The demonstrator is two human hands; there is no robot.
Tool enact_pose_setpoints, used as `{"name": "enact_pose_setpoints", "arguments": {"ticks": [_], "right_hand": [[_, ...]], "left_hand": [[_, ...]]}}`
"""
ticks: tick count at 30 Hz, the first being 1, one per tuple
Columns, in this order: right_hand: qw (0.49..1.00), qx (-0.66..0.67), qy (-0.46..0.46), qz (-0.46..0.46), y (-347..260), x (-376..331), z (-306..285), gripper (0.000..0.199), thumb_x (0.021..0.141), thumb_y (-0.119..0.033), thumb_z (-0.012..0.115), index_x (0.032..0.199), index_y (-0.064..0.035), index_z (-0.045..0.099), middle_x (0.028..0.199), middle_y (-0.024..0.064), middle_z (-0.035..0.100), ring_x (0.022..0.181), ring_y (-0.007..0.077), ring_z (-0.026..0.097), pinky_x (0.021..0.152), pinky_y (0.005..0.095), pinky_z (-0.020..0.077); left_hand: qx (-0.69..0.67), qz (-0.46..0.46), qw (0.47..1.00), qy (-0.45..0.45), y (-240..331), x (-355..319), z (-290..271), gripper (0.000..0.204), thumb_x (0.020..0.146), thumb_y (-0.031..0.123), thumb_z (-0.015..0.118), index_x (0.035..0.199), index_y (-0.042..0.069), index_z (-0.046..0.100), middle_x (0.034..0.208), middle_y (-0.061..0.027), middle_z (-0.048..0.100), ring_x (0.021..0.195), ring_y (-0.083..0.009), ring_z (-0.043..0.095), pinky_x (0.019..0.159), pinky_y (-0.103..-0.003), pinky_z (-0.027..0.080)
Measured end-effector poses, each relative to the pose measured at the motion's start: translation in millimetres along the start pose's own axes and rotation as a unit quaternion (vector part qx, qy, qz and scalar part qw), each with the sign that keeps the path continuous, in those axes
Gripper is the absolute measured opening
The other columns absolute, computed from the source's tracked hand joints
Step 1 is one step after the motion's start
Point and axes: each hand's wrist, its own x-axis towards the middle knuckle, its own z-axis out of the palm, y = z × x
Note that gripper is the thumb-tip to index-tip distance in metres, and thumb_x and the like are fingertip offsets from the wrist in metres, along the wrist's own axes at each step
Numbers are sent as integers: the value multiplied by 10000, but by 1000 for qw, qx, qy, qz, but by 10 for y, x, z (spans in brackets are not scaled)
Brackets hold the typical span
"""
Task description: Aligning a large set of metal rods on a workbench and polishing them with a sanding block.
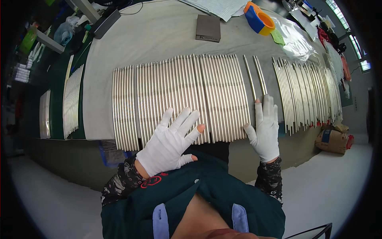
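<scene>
Resting spread and unclenched, the left hand (169,141) in its white glove lies over the lower part of a row of slender metal rods (167,91) on the pale cloth (101,79). The right hand (264,129), also gloved, has its fingers stretched out over the lower part of the loose rods (249,77), between that row and the uneven right-hand bundle (308,93); no closed grasp shows, though what lies beneath the palm is hidden. Each rod looks stiff and probably light singly, while many together would likely weigh noticeably. Their smooth, shiny, round surface should roll and slip easily, especially under glove fabric; scratching seems a likelier harm than breaking. The best hold is probably near mid-length, pinched between bare fingertips and thumb, keeping the rod level.
</scene>
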Motion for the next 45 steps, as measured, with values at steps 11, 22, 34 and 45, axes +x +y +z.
{"name": "enact_pose_setpoints", "arguments": {"ticks": [11,22,34,45], "right_hand": [[993,64,-25,-96,-60,54,-57,785,906,-644,380,1409,-42,395,1423,318,335,1317,503,322,1068,578,283],[997,54,-32,-53,109,-20,-62,729,877,-515,496,1407,-24,397,1430,278,368,1325,475,334,1091,563,262],[998,51,-24,-39,188,-57,-51,711,833,-382,580,1412,-15,389,1432,258,383,1336,453,336,1107,547,250],[998,52,-26,-35,193,-65,-56,692,870,-415,540,1411,-10,389,1430,260,383,1342,447,335,1107,546,250]], "left_hand": [[-39,50,998,10,217,422,64,790,694,459,739,1314,49,471,1419,-200,388,1338,-347,350,1068,-573,252],[-56,69,996,16,319,671,146,786,690,441,752,1295,23,473,1421,-190,389,1331,-340,365,1071,-574,268],[-58,77,995,21,344,742,173,784,687,426,756,1286,5,476,1412,-189,395,1335,-335,361,1072,-566,263],[-62,81,995,22,344,758,180,769,689,419,757,1276,9,476,1407,-184,394,1338,-329,354,1073,-555,264]]}}
